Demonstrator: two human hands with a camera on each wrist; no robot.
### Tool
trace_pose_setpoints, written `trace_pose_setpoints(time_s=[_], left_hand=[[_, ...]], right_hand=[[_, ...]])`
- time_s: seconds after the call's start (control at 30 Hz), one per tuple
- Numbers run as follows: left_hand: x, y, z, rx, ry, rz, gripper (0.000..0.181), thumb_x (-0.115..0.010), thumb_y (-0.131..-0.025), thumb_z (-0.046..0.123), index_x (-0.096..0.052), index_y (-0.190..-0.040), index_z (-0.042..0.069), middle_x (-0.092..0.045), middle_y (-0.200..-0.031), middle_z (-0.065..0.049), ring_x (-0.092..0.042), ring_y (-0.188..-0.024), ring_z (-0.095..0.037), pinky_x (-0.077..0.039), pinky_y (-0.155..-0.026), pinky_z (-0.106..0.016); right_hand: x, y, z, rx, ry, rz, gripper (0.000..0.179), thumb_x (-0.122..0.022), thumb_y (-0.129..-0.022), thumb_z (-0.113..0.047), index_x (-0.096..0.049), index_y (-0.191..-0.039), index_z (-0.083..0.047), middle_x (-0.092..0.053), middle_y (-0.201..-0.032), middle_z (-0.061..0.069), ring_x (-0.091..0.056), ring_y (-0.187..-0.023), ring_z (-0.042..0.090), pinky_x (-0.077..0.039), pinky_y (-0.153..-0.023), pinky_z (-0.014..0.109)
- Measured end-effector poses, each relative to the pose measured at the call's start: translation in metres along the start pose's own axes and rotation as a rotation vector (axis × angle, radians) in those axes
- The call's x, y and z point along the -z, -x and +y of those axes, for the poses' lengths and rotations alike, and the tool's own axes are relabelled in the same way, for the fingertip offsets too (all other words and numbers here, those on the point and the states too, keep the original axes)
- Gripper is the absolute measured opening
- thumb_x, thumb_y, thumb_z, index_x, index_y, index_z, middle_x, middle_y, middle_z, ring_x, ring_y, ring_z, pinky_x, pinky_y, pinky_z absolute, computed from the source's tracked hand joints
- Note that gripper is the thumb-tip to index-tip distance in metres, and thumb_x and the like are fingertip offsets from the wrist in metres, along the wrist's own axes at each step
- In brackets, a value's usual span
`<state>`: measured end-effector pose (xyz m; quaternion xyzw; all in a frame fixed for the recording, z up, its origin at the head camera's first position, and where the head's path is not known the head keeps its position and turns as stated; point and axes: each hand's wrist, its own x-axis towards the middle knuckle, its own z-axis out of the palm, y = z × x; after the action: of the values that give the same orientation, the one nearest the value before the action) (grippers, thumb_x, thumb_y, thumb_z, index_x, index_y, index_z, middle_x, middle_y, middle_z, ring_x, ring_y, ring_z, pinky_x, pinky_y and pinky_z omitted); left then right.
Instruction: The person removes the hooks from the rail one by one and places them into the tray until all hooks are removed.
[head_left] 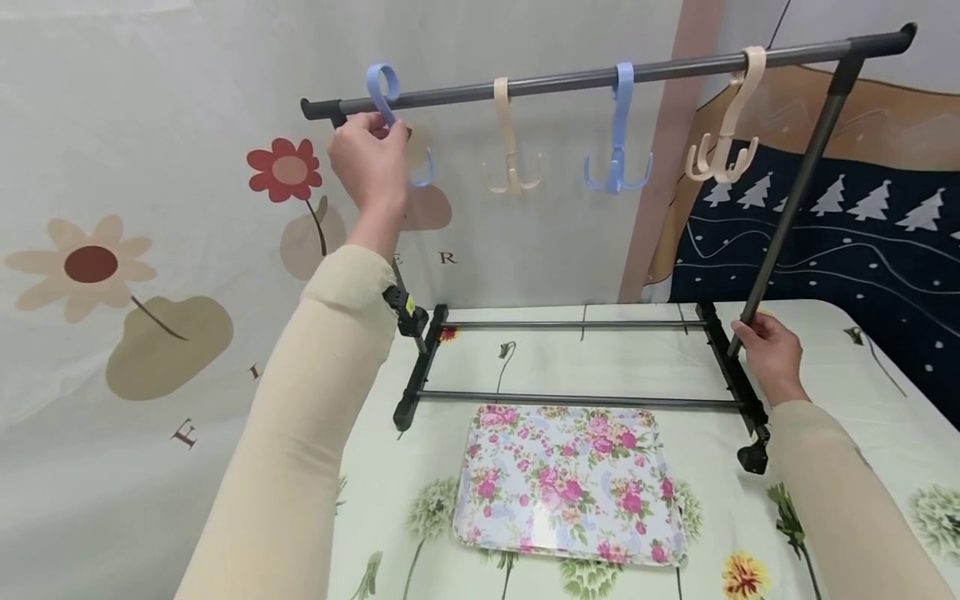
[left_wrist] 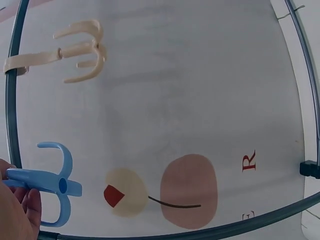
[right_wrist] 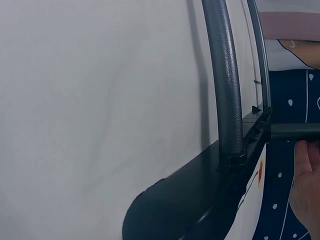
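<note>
Near the left end of a dark metal rack's top bar (head_left: 555,83), my left hand (head_left: 369,158) pinches a blue multi-prong hanging hook (head_left: 380,87). The hook's curled top stands at the bar, and its blue prongs (left_wrist: 62,186) stick out past my fingers in the left wrist view. Low on the rack's right upright (head_left: 787,204), my right hand (head_left: 774,354) holds the pole just above the black base foot. Along the bar hang a cream hook (head_left: 506,133), another blue hook (head_left: 619,125) and a second cream hook (head_left: 726,125).
A flower-patterned tray (head_left: 562,483) lies on the floral tablecloth (head_left: 420,567) in front of the rack. Two lower rods (head_left: 577,401) join the black base feet (head_left: 420,375). Behind hang a pale flower-print curtain (head_left: 187,67) and a dark blue tree-print cloth (head_left: 825,242).
</note>
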<state>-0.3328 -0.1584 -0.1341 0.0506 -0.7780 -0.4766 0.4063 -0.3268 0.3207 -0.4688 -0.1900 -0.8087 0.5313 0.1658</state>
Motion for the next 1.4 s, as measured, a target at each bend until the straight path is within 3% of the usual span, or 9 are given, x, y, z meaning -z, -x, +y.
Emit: trace_pose_setpoints(time_s=[0.23,0.47,0.53,0.77,0.93,1.07,1.2,1.33,1.4], left_hand=[[-0.003,0.010,0.002,0.009,-0.115,-0.084,0.028,-0.065,-0.096,0.032,-0.074,-0.116,0.014,-0.074,-0.110,0.000,-0.067,-0.101,-0.012,-0.047,-0.090,-0.026],[-0.006,0.021,0.002,-0.004,-0.121,-0.113,0.029,-0.068,-0.093,0.034,-0.075,-0.113,0.014,-0.074,-0.107,0.002,-0.067,-0.098,-0.010,-0.046,-0.088,-0.028],[-0.007,0.024,0.003,-0.003,-0.108,-0.124,0.030,-0.069,-0.092,0.035,-0.075,-0.113,0.014,-0.074,-0.107,0.001,-0.068,-0.098,-0.011,-0.047,-0.089,-0.028],[-0.009,0.040,0.000,-0.015,-0.025,-0.170,0.030,-0.072,-0.092,0.032,-0.074,-0.113,0.011,-0.074,-0.105,-0.002,-0.068,-0.094,-0.011,-0.051,-0.090,-0.029],[-0.011,0.052,-0.007,-0.035,0.033,-0.200,0.027,-0.073,-0.091,0.028,-0.074,-0.111,0.008,-0.074,-0.101,-0.004,-0.068,-0.090,-0.011,-0.053,-0.086,-0.028],[-0.014,0.064,-0.015,-0.071,0.071,-0.218,0.026,-0.074,-0.090,0.024,-0.074,-0.107,0.005,-0.074,-0.098,-0.006,-0.068,-0.087,-0.011,-0.054,-0.082,-0.026],[-0.017,0.078,-0.021,-0.093,0.114,-0.249,0.025,-0.075,-0.090,0.023,-0.074,-0.105,0.004,-0.073,-0.095,-0.007,-0.068,-0.085,-0.013,-0.055,-0.080,-0.028],[-0.019,0.090,-0.025,-0.072,0.156,-0.301,0.025,-0.076,-0.089,0.023,-0.073,-0.105,0.004,-0.073,-0.094,-0.006,-0.068,-0.085,-0.013,-0.055,-0.080,-0.029],[-0.021,0.096,-0.027,-0.065,0.171,-0.319,0.023,-0.076,-0.089,0.022,-0.073,-0.104,0.004,-0.073,-0.093,-0.007,-0.068,-0.084,-0.014,-0.055,-0.079,-0.029]], right_hand=[[0.006,0.017,-0.017,-0.007,0.013,-0.004,0.057,-0.054,-0.099,-0.049,-0.056,-0.137,-0.006,-0.061,-0.126,0.009,-0.051,-0.115,0.025,-0.042,-0.096,0.047],[0.007,0.016,-0.017,-0.025,-0.005,-0.009,0.055,-0.054,-0.100,-0.045,-0.055,-0.138,-0.004,-0.059,-0.133,0.013,-0.051,-0.118,0.026,-0.040,-0.102,0.048],[0.007,0.009,-0.010,-0.019,0.005,-0.018,0.057,-0.054,-0.100,-0.046,-0.054,-0.139,-0.004,-0.057,-0.135,0.016,-0.051,-0.120,0.029,-0.039,-0.103,0.050],[-0.001,-0.032,0.041,0.048,0.077,0.018,0.063,-0.050,-0.094,-0.063,-0.057,-0.138,-0.019,-0.062,-0.123,-0.005,-0.053,-0.110,0.013,-0.042,-0.100,0.044],[0.004,-0.006,0.004,0.008,0.039,-0.013,0.058,-0.051,-0.101,-0.049,-0.053,-0.142,-0.007,-0.057,-0.133,0.013,-0.051,-0.119,0.028,-0.040,-0.103,0.049],[0.010,0.014,-0.021,-0.013,0.043,-0.038,0.055,-0.051,-0.103,-0.042,-0.051,-0.142,-0.003,-0.058,-0.131,0.014,-0.051,-0.119,0.030,-0.040,-0.102,0.049],[0.011,0.020,-0.025,-0.011,0.046,-0.036,0.054,-0.050,-0.103,-0.041,-0.052,-0.141,-0.003,-0.059,-0.127,0.011,-0.052,-0.115,0.027,-0.040,-0.102,0.047],[0.011,0.019,-0.024,-0.014,0.036,-0.036,0.053,-0.049,-0.103,-0.040,-0.051,-0.142,-0.004,-0.057,-0.131,0.014,-0.052,-0.118,0.028,-0.040,-0.103,0.048],[0.010,0.007,-0.008,0.010,0.045,-0.033,0.058,-0.049,-0.101,-0.049,-0.054,-0.140,-0.006,-0.060,-0.127,0.009,-0.054,-0.115,0.024,-0.044,-0.098,0.044]])
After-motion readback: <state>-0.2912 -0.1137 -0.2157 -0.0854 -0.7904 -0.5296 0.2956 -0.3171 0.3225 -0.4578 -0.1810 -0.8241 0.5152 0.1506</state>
